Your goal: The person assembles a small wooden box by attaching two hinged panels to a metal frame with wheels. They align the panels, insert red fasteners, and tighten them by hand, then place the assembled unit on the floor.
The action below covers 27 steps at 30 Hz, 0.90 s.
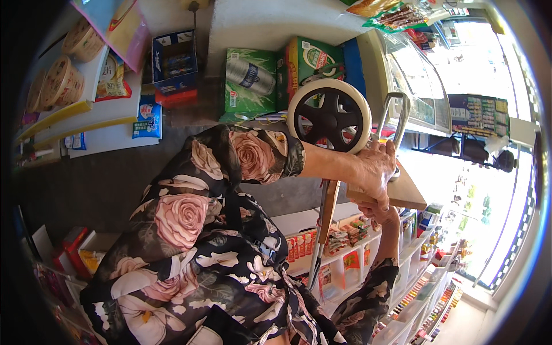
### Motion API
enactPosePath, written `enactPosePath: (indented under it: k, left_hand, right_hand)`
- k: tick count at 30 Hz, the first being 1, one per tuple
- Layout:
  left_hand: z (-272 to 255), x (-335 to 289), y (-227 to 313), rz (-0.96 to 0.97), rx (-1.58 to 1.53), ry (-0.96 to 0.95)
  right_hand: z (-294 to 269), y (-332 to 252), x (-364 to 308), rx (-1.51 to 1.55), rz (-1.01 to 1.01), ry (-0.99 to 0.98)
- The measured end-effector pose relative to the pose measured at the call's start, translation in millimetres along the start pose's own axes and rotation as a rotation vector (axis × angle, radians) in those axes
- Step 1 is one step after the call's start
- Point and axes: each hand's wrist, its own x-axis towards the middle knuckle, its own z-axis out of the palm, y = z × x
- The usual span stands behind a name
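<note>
A wooden board lies between my two hands, with a bent metal tube rising above it. My left hand is closed on the board near the tube's foot, its fingers curled and its thumb at the board's edge. From below, my right hand grips the same edge with bent fingers, partly hidden by the board. Close by my left wrist stands a wheel with a cream tyre and black spokes. Below it runs a wooden bar beside a metal rod. How these parts join is hidden.
Green cartons stand behind the wheel, near a glass display case. Shelves with snack tubs are at upper left. White bins of small packets line the lower right. A bright doorway is at far right.
</note>
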Motion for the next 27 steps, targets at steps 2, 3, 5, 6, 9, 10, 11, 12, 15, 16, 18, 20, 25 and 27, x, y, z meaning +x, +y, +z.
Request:
enactPosePath:
  k: [2,3,5,6,9,10,11,12,15,16,18,20,25,27]
  left_hand:
    - [-3,-6,-1,-0.007,0.013,-0.019]
    - [-4,-9,-1,-0.009,0.031,-0.034]
    - [-6,-17,-4,-0.026,0.010,-0.011]
    - [-6,-21,-7,-0.030,-0.008,-0.009]
    - [-7,-27,-13,-0.017,-0.020,0.012]
    - [-7,-28,-16,-0.011,-0.024,0.016]
    - [-7,-29,-19,-0.007,-0.026,0.017]
    - [-9,-28,-21,-0.032,-0.034,0.028]
    - [-16,-29,-32,-0.033,-0.072,0.040]
    - [-20,-29,-36,-0.029,-0.082,0.000]
    - [-25,-34,-44,0.001,-0.068,0.055]
    - [-29,-42,-50,0.004,-0.085,0.060]
    - [-31,-55,-59,0.001,-0.149,0.079]
    - [-27,-57,-62,-0.013,-0.258,0.049]
  right_hand:
    - [-13,9,20,0.051,0.013,-0.100]
    - [-17,14,28,0.044,0.015,-0.111]
    - [-21,18,40,0.001,-0.015,-0.108]
    - [-23,19,44,-0.025,-0.034,-0.106]
    - [-20,16,48,-0.122,-0.108,-0.075]
    - [-18,14,47,-0.163,-0.147,-0.057]
    - [-15,11,47,-0.209,-0.190,-0.035]
    - [-11,8,46,-0.262,-0.244,-0.010]
    - [10,-5,42,-0.493,-0.508,0.098]
    - [21,-9,40,-0.595,-0.619,0.153]
    - [47,-19,37,-0.779,-0.845,0.268]
    - [73,-28,31,-0.747,-0.976,0.356]
    - [91,-57,30,-0.865,-1.143,0.437]
    - [90,-60,33,-0.836,-1.062,0.285]
